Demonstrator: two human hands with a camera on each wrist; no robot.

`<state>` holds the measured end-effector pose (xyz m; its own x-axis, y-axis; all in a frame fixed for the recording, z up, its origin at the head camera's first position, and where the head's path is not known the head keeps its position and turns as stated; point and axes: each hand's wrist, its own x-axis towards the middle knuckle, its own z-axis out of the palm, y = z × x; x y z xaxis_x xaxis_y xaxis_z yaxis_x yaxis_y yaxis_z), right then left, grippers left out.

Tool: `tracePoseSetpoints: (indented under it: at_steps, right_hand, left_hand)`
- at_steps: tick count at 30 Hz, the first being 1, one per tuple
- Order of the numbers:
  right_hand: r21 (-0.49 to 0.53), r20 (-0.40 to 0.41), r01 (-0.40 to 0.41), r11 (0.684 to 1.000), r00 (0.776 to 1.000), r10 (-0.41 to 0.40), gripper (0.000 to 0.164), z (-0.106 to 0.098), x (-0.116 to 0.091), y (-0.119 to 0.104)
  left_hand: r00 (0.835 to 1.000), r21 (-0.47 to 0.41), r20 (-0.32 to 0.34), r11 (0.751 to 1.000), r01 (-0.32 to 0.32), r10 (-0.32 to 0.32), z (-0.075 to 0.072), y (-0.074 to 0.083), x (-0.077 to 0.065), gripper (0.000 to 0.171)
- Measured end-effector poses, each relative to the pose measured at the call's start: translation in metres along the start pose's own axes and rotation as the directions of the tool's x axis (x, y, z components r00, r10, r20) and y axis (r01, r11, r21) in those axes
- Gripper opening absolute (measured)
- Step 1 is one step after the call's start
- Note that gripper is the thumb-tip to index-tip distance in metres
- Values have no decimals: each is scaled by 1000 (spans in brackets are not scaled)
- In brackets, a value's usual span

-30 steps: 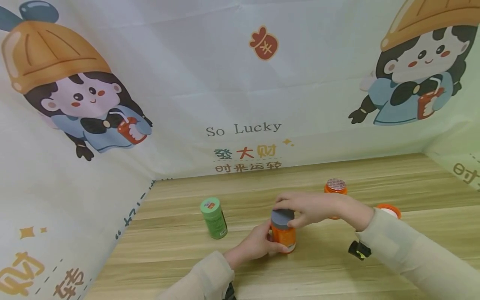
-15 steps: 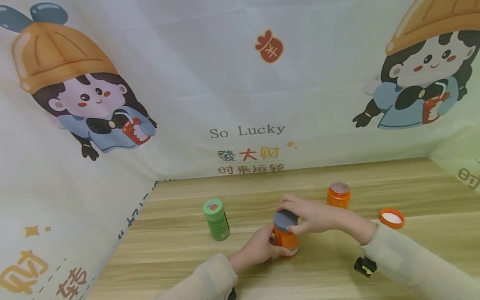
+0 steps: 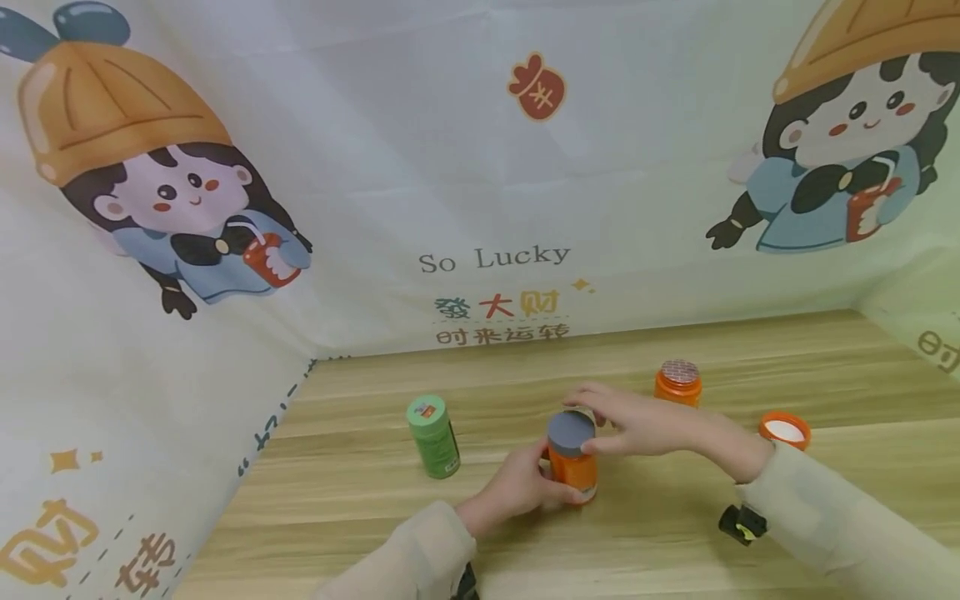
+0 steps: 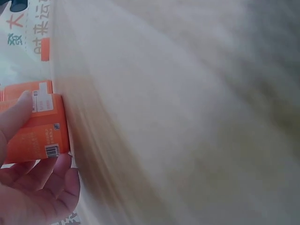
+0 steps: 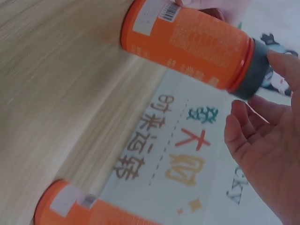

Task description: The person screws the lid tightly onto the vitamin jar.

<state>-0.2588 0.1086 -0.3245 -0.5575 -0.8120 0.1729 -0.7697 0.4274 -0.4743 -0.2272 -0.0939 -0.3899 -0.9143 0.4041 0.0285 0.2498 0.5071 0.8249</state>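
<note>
So the left hand (image 3: 521,483) is wrapped round an orange jar (image 3: 573,473) standing upright on the table (image 3: 652,533), right about mid-table and on the near side; its thumb lies across the jar's near face and the fingers go round the left side; the right hand (image 3: 637,421) comes in from the right, at the gray lid (image 3: 572,429) on top of that jar, thumb against the near right edge and the forefinger curved round the far side, so the fingers are spread just about as wide as the lid; can't tell how tight that hold is, tbh; off to the left, well apart from both hands, there's a green tub (image 3: 435,442) standing upright; over on the far right a second jar (image 3: 678,392), also orange, shows a brick-patterned top, its lower part hidden behind the right forearm; further right is an orange loose lid (image 3: 784,429), white inside facing up, with the right sleeve (image 3: 810,492) covering its near edge; behind everything hangs a pale cloth (image 3: 420,208) with cartoon figures and "So Lucky" printed on it.
</note>
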Motion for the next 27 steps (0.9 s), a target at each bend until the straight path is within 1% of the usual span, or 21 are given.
tracePoseSetpoints:
  at_steps: [2,4,7,9,11,14,16,19,22,24,25,27]
  right_hand:
    - [-8,-49,-38,999,998,37,50,-6,-5,2]
    - [-22,-123,-66,998,990,62,49,-12,-10,4]
    - [-39,-235,-96,995,968,85,45,-23,-19,9]
    - [-46,-298,-102,994,951,84,44,-31,-25,14]
    - [-43,-346,-113,993,934,91,44,-37,-31,20]
    - [-11,-396,-142,990,910,126,46,-44,-42,28]
    - [27,-412,-173,984,896,169,48,-47,-49,33]
    - [94,-418,-227,969,875,246,51,-48,-57,39]
    - [166,-409,-287,943,851,331,57,-46,-62,43]
    - [195,-401,-322,927,836,375,61,-44,-64,44]
    - [204,-396,-337,919,830,392,62,-43,-65,46]
    - [222,-380,-352,909,828,413,65,-40,-67,48]
  left_hand:
    - [1000,-24,-7,1000,17,-17,0,0,3,50]
    - [999,-43,-14,999,33,-34,0,-1,6,51]
    - [998,-47,-43,998,51,-53,-1,-1,11,53]
    - [996,-43,-61,998,55,-58,-2,-1,15,54]
    - [995,-31,-79,998,54,-56,-2,-2,19,54]
    - [994,-28,-94,998,55,-58,-3,-2,24,53]
    - [992,-12,-104,998,64,-65,-4,-1,27,51]
    - [989,-14,-121,996,90,-91,-4,-1,32,50]
    - [983,-30,-142,993,114,-117,-4,-2,38,51]
    - [981,-38,-153,993,113,-117,-4,-4,42,52]
    - [981,-39,-155,993,115,-119,-4,-5,43,52]
    - [979,-42,-158,991,124,-130,-4,-6,46,54]
